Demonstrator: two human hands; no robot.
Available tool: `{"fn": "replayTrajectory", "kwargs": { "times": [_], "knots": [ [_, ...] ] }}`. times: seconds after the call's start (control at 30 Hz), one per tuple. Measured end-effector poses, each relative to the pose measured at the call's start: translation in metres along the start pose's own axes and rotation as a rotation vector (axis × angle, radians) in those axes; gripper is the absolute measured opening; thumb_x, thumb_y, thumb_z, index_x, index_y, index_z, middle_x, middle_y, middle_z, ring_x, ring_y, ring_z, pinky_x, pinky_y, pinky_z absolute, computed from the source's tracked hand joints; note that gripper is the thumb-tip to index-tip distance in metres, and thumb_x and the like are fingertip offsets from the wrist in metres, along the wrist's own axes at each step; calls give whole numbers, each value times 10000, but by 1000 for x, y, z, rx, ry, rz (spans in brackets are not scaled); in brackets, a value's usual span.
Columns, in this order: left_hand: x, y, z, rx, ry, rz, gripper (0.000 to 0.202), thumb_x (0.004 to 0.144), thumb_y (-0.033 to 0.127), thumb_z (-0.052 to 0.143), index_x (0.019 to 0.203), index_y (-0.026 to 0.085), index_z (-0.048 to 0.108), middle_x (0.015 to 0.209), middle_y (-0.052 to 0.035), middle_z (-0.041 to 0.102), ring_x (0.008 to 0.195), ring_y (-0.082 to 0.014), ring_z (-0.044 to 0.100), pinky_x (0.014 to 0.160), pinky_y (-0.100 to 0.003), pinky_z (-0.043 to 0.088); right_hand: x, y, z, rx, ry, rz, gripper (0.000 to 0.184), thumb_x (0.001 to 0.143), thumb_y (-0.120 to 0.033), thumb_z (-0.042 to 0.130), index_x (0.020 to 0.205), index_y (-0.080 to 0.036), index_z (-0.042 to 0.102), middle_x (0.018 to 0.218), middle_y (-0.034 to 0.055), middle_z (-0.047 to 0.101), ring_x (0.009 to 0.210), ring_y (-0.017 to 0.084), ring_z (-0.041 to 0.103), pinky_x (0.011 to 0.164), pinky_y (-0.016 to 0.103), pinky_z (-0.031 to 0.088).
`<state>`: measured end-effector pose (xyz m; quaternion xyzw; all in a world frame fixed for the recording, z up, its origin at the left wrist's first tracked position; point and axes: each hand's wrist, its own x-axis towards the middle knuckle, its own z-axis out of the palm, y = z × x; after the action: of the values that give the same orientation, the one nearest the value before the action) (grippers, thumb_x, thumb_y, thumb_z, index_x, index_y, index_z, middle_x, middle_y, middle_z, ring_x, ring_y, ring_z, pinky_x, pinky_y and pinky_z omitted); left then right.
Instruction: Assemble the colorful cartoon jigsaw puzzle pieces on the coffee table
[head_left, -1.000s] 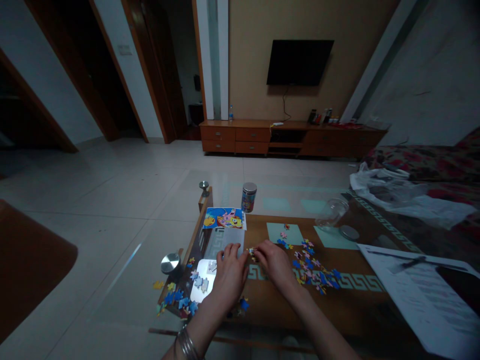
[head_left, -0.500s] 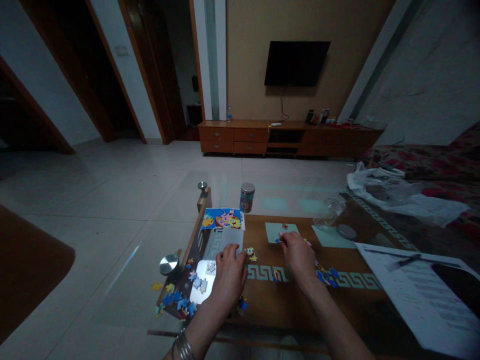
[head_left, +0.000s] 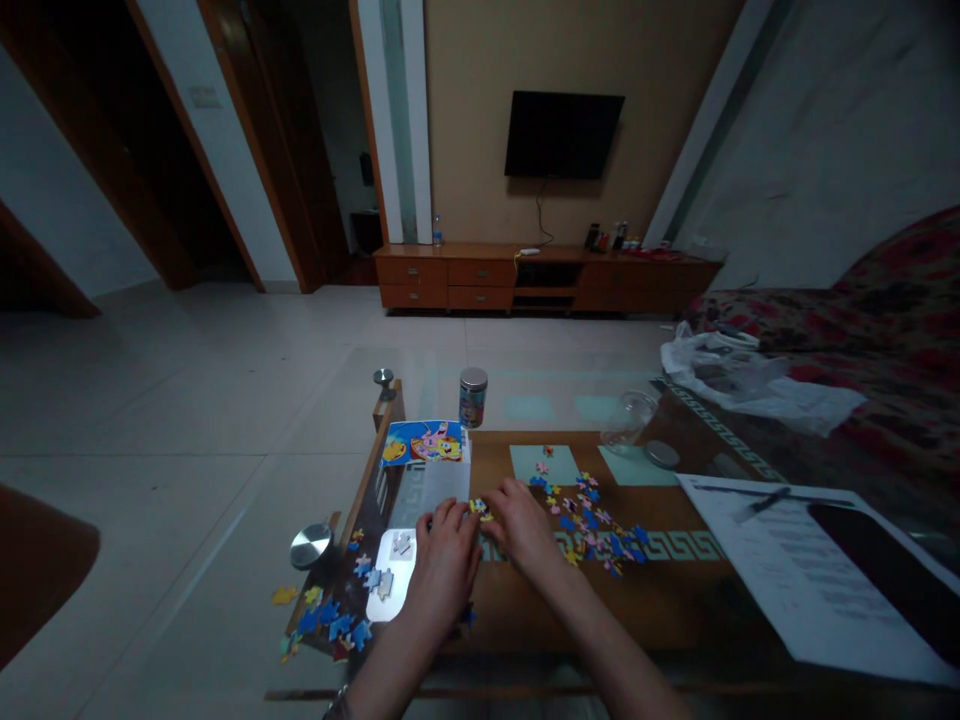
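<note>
My left hand [head_left: 448, 552] rests low over the glass table, its fingers curled beside a small cluster of yellow jigsaw pieces [head_left: 480, 509]. From the other side my right hand [head_left: 520, 525] meets the same cluster, thumb and fingers closed at its edge. The fingertips partly hide these pieces. Right of my right hand lie many loose jigsaw pieces [head_left: 589, 515] in blue, pink and yellow. Mostly blue pieces [head_left: 330, 620] are spread at the table's left. Behind my left hand is a cartoon picture sheet [head_left: 424, 443].
A white tray [head_left: 381, 603] with a few pieces sits left of my left hand. Farther back stand a printed can [head_left: 472, 398] and a clear jar [head_left: 628, 418], with a round lid [head_left: 661, 454] near it. Papers [head_left: 780, 570], a pen [head_left: 763, 504] and a dark phone [head_left: 885, 570] lie at right.
My right hand has moved left, from the loose pieces by the pale green panel to the yellow cluster beside my left hand. The camera view has turned slightly right.
</note>
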<state>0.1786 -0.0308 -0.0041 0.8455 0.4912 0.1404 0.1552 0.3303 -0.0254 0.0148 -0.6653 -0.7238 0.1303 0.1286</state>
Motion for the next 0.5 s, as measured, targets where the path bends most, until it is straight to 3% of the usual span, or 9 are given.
{"fn": "replayTrajectory", "kwargs": {
  "times": [0.17, 0.3, 0.4, 0.5],
  "knots": [
    [3, 1, 2, -15, -24, 0, 449, 842, 115, 480, 1272, 224, 547, 1394, -69, 532, 1343, -264, 370, 1075, -474, 286, 0, -2, -5, -42, -1, 40, 227, 826, -189, 662, 1051, -186, 688, 1049, 105, 615, 1045, 261, 547, 870, 315, 433],
    [-6, 15, -6, -25, -16, 12, 457, 830, 100, 471, 1255, 239, 563, 1362, -67, 540, 1320, -272, 379, 1078, -481, 286, 3, 7, -4, -72, 17, 59, 209, 832, -171, 643, 1036, -181, 691, 1052, 113, 622, 1051, 271, 543, 888, 327, 424],
    [-25, 30, -5, -63, -64, 99, 346, 818, 146, 518, 1137, 220, 626, 1250, -82, 589, 1183, -269, 478, 1020, -456, 364, 6, 15, 0, -55, 42, 64, 220, 836, -142, 620, 1041, -172, 691, 1047, 117, 618, 1052, 263, 546, 895, 321, 419],
    [-45, 48, 15, -66, -97, 230, 210, 829, 170, 520, 959, 222, 676, 1043, -83, 649, 998, -248, 555, 881, -429, 458, 7, 18, 3, -41, 48, 34, 222, 849, -137, 594, 1047, -162, 692, 1026, 114, 614, 1039, 257, 551, 885, 315, 420]
  ]
}}
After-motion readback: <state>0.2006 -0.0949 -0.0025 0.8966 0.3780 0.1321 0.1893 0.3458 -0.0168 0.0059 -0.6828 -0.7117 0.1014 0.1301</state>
